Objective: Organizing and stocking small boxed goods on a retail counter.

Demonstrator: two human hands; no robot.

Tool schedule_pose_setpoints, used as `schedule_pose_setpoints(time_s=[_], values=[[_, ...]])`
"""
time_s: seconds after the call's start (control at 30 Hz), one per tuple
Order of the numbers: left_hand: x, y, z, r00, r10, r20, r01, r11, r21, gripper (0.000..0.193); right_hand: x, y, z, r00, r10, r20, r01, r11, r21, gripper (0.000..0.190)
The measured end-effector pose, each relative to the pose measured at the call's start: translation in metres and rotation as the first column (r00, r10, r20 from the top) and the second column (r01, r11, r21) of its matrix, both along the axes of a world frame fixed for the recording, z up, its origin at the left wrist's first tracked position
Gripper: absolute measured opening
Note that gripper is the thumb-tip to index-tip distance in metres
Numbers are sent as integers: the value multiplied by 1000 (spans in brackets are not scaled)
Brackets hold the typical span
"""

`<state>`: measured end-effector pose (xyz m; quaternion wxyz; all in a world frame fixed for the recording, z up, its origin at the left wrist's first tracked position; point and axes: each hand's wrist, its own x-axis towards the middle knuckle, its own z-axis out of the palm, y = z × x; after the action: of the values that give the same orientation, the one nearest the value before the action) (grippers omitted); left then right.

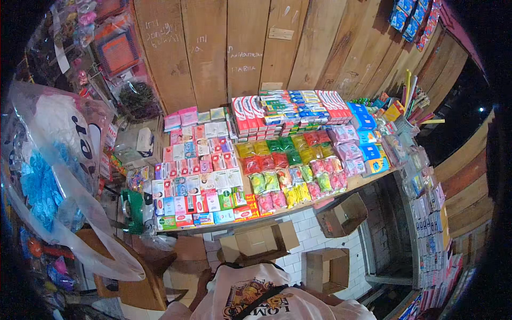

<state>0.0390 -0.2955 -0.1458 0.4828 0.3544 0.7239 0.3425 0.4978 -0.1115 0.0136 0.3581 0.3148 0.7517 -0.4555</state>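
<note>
Neither of my hands shows; only parts of my arms appear beside my white printed shirt point(260, 288) at the bottom. Before me stands a wooden shelf table point(276, 214) covered with goods. On its left side lie rows of boxed bar soaps point(200, 180). Toothpaste boxes point(288, 110) are stacked along the back against the wall. In the middle sit red, green and yellow plastic packs point(280, 152), with fruit-coloured pouches point(296, 188) in front of them. Pink packs point(347, 148) and blue packs point(368, 136) fill the right end.
Open cardboard boxes point(256, 242) stand on the white tiled floor point(306, 228). A green tape dispenser point(133, 210) is at the table's left end. A clear plastic bag point(76, 160) hangs close on the left, near a wooden chair point(140, 284). Rows of small packets point(430, 232) line the right.
</note>
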Motion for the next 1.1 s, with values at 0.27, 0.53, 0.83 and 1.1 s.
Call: schedule_pose_setpoints(time_s=[0.27,0.53,0.83,1.1], values=[[7,21,2,993,-25,-114,22,1000,-20,38,-110,157,80,908,-157,-388,366,748,554,33],[88,184,140,998,-46,-36,55,947,316,24,-174,277,85,899,226,-376,204,544,814,77],[137,371,210,806,-3,-592,350,808,474,62,-175,316,66,929,308,-207,-4,568,823,85],[116,398,183,508,-328,-797,606,793,60,75,-166,317,64,906,335,-260,28,565,824,79]])
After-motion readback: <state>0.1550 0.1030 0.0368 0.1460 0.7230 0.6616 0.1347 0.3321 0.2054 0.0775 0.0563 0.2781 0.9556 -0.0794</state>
